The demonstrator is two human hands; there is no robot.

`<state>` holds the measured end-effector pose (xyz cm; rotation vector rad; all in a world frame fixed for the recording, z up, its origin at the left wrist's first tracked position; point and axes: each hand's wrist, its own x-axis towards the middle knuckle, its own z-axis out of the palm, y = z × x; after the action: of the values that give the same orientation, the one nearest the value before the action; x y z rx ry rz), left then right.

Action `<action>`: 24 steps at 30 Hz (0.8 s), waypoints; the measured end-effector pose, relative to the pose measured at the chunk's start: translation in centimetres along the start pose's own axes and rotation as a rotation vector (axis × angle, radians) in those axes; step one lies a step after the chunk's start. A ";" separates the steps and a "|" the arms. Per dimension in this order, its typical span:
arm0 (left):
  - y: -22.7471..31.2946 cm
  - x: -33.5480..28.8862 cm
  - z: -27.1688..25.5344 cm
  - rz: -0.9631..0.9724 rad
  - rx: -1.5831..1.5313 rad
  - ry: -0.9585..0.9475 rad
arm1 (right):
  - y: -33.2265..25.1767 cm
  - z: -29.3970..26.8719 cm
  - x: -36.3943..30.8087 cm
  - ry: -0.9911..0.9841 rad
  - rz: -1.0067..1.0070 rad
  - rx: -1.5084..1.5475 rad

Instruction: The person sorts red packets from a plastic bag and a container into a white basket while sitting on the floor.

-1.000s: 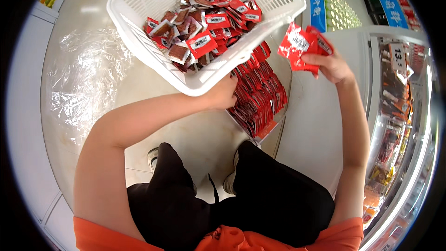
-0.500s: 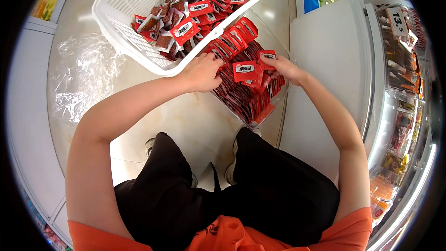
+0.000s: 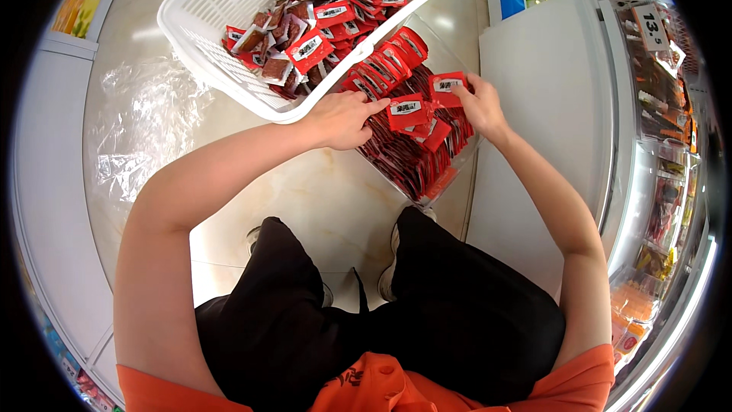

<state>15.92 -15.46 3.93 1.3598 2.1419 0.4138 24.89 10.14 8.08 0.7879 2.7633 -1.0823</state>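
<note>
My right hand (image 3: 482, 109) pinches a red snack packet (image 3: 446, 85) between thumb and fingers, over the right side of a clear plastic box (image 3: 429, 200). Packed inside the box are rows of standing packets (image 3: 398, 154), their dark edges upward. Several more lie flat on top, among them a red packet (image 3: 407, 111) in the middle. My left hand (image 3: 341, 118) reaches over the box's left edge with its index finger stretched out, close to that packet's left edge. It seems to hold nothing; its other fingers are partly hidden.
A white plastic basket (image 3: 221, 70) full of loose red packets (image 3: 311, 49) stands at the far left of the box. Crumpled clear film (image 3: 141, 133) lies on the tiled floor. To the right is a white cabinet (image 3: 537, 99) beside shelves of packaged food (image 3: 659, 107).
My right hand has drawn the pinched packet slightly up and right, away from the middle packet. My left index finger has straightened towards the middle packet. The whole view has shifted slightly.
</note>
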 end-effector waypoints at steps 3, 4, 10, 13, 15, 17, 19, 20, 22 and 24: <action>-0.4 0.1 0.6 0.020 -0.033 0.073 | 0.1 -0.6 1.1 0.271 -0.365 -0.191; -0.5 0.0 0.8 0.026 -0.039 0.097 | -0.3 -0.5 1.1 0.229 -0.311 -0.120; 0.0 -0.8 0.0 0.014 -0.173 0.155 | -4.4 0.3 -2.9 -0.378 -0.224 -0.330; -0.3 -0.6 0.5 0.036 -0.308 0.311 | -2.2 3.9 -4.5 -0.442 -0.264 -0.195; -0.4 -0.4 1.0 0.006 -0.276 0.396 | -1.9 5.5 -4.1 -0.433 -0.154 -0.104; -0.7 -0.3 1.7 0.048 -0.249 0.560 | -2.6 6.7 -3.5 -0.359 -0.112 -0.034; -0.4 -0.9 0.9 0.172 -0.184 0.488 | -2.6 7.9 -2.4 -0.227 -0.205 -0.031; -0.4 -0.9 0.6 0.237 -0.153 0.451 | -2.8 8.4 -2.2 -0.165 -0.217 -0.071; -0.7 -1.0 0.9 0.236 -0.047 0.248 | -3.3 9.5 -1.8 -0.054 -0.252 -0.142; -0.4 -0.9 1.0 0.141 0.087 0.084 | -3.7 10.2 -1.5 -0.073 -0.253 -0.160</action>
<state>16.47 -16.50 3.19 1.5740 2.1608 0.4446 23.23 0.56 3.12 0.3810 2.8974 -0.8871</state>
